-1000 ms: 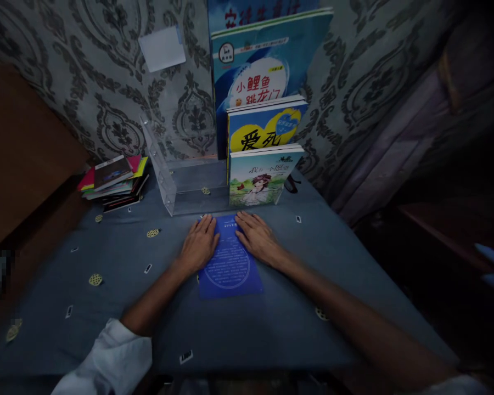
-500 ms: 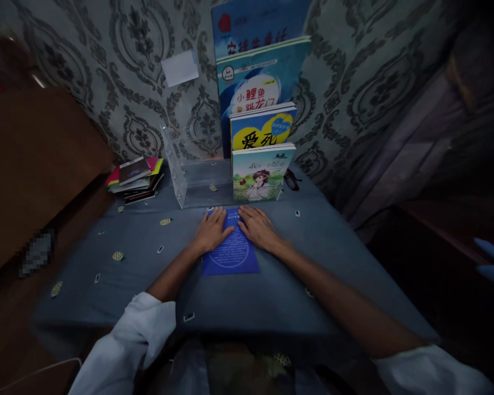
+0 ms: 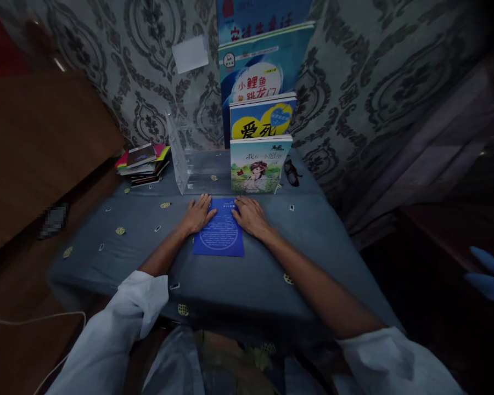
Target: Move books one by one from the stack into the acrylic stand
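Two bare hands, left hand [image 3: 197, 214] and right hand [image 3: 250, 215], pressed flat with each grip open and fingers spread on the far corners of a thin blue printed booklet [image 3: 219, 235]. Lying flat at mid grey-blue cloth-covered worktop [image 3: 313, 236], just before a clear acrylic book stand [image 3: 185, 164] with upright picture books [image 3: 258, 163]. Stacked colourful booklets [image 3: 142, 163] well to the left.

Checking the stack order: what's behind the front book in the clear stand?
Behind the front book stands a yellow-heart book, then two taller blue books, all upright in the clear stand. Only their top parts show; their lower covers are hidden.
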### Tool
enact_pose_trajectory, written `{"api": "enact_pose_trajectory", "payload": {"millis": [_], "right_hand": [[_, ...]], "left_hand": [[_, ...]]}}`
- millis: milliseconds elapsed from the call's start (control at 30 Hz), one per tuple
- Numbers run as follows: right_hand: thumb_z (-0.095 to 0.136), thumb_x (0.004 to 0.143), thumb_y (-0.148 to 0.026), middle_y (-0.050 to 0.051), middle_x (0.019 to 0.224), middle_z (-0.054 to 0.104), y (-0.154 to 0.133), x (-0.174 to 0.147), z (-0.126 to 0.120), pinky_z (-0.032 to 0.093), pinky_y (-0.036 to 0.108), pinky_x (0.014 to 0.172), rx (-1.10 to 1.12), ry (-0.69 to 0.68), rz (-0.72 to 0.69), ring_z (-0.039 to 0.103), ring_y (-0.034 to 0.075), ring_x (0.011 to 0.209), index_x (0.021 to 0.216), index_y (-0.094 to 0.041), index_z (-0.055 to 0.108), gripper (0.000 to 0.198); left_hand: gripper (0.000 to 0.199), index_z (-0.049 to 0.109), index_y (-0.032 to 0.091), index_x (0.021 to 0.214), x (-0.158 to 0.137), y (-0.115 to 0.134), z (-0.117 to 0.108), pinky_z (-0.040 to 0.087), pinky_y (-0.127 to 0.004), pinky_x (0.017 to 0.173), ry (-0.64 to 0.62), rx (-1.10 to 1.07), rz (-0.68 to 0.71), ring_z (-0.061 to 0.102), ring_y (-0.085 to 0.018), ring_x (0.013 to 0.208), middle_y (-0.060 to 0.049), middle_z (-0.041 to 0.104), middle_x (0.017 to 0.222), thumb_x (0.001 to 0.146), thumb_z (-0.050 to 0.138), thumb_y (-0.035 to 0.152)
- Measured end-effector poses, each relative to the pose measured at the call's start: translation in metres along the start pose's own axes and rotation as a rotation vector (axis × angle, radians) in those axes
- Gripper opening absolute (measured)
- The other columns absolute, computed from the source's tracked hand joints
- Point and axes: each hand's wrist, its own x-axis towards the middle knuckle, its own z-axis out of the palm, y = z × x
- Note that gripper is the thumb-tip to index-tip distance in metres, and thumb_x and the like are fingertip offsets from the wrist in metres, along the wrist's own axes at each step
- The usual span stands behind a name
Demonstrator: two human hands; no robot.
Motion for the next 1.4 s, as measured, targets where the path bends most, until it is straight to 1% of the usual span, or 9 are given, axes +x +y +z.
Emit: {"api": "enact_pose_trajectory", "payload": {"millis": [200, 400, 533, 633, 800, 900, 1000, 1167, 1400], "right_hand": [[0.047, 0.098, -0.028, 0.018, 0.146, 0.055, 0.002, 0.0, -0.002, 0.032, 0.047, 0.116, 0.028, 0.0, -0.009, 0.046, 0.03, 0.139, 0.134, -0.01, 0.06, 0.042], [0.051, 0.097, -0.029, 0.016, 0.138, 0.061, 0.002, -0.004, -0.003, 0.037, 0.045, 0.111, 0.024, 0.025, -0.021, 0.053, 0.029, 0.13, 0.13, -0.013, 0.064, 0.038], [0.056, 0.096, -0.029, 0.016, 0.135, 0.062, 0.002, -0.004, -0.003, 0.037, 0.041, 0.111, 0.027, 0.038, -0.028, 0.053, 0.028, 0.128, 0.127, -0.015, 0.066, 0.036], [0.055, 0.096, -0.028, 0.015, 0.135, 0.063, 0.002, -0.005, -0.002, 0.037, 0.042, 0.11, 0.021, 0.049, -0.032, 0.053, 0.029, 0.128, 0.127, -0.016, 0.066, 0.035], [0.053, 0.097, -0.028, 0.014, 0.135, 0.063, 0.003, -0.008, -0.001, 0.037, 0.044, 0.11, 0.01, 0.06, -0.052, 0.053, 0.029, 0.127, 0.127, -0.018, 0.066, 0.035], [0.051, 0.097, -0.028, 0.015, 0.134, 0.063, 0.003, -0.008, -0.001, 0.038, 0.045, 0.11, 0.016, 0.063, -0.051, 0.053, 0.029, 0.126, 0.126, -0.018, 0.067, 0.034], [0.05, 0.097, -0.029, 0.016, 0.133, 0.063, 0.001, -0.009, -0.002, 0.039, 0.046, 0.108, 0.031, 0.073, -0.046, 0.053, 0.03, 0.125, 0.124, -0.017, 0.067, 0.034], [0.05, 0.097, -0.031, 0.016, 0.131, 0.063, -0.003, -0.008, -0.004, 0.038, 0.048, 0.108, 0.049, 0.095, -0.051, 0.054, 0.03, 0.122, 0.124, -0.018, 0.067, 0.034], [0.051, 0.097, -0.031, 0.016, 0.14, 0.06, 0.001, -0.01, -0.003, 0.038, 0.05, 0.11, 0.089, 0.09, -0.102, 0.052, 0.031, 0.128, 0.129, -0.017, 0.065, 0.038]], "left_hand": [[0.056, 0.038, 0.013, 0.151, 0.002, -0.007, 0.001, 0.023, -0.047, 0.121, 0.066, -0.01, 0.028, 0.03, -0.027, 0.15, -0.016, 0.037, 0.16, 0.104, 0.032, 0.044], [0.06, 0.057, 0.016, 0.13, 0.005, -0.006, -0.009, 0.042, -0.042, 0.102, 0.181, 0.055, -0.065, 0.053, -0.031, 0.121, -0.015, 0.059, 0.128, 0.095, 0.048, 0.064], [0.064, 0.059, 0.016, 0.116, 0.02, -0.008, -0.018, 0.042, -0.044, 0.097, 0.136, 0.055, -0.115, 0.053, -0.033, 0.118, -0.014, 0.06, 0.121, 0.087, 0.053, 0.072], [0.066, 0.059, 0.017, 0.107, 0.034, -0.017, -0.022, 0.043, -0.043, 0.094, 0.06, -0.07, -0.13, 0.054, -0.035, 0.115, -0.014, 0.063, 0.117, 0.074, 0.066, 0.074], [0.045, 0.062, 0.019, 0.084, 0.048, -0.042, -0.027, 0.046, -0.031, 0.074, -0.034, -0.333, -0.168, 0.062, -0.027, 0.088, -0.004, 0.067, 0.085, 0.06, 0.081, 0.052], [0.027, 0.062, 0.018, 0.074, 0.05, -0.053, -0.026, 0.044, -0.025, 0.062, -0.045, -0.421, -0.185, 0.06, -0.019, 0.07, 0.002, 0.061, 0.065, 0.064, 0.075, 0.039], [0.016, 0.062, 0.017, 0.07, 0.053, -0.057, -0.022, 0.044, -0.023, 0.059, -0.007, -0.478, -0.227, 0.058, -0.015, 0.064, 0.003, 0.059, 0.06, 0.069, 0.067, 0.032], [0.01, 0.062, 0.017, 0.071, 0.055, -0.051, -0.014, 0.043, -0.023, 0.06, 0.084, -0.458, -0.342, 0.059, -0.015, 0.065, 0.002, 0.06, 0.062, 0.075, 0.061, 0.026], [0.016, 0.064, 0.018, 0.074, 0.049, -0.032, -0.01, 0.044, -0.029, 0.071, 0.214, -0.331, -0.457, 0.064, -0.021, 0.08, -0.005, 0.068, 0.076, 0.086, 0.054, 0.023]]}}
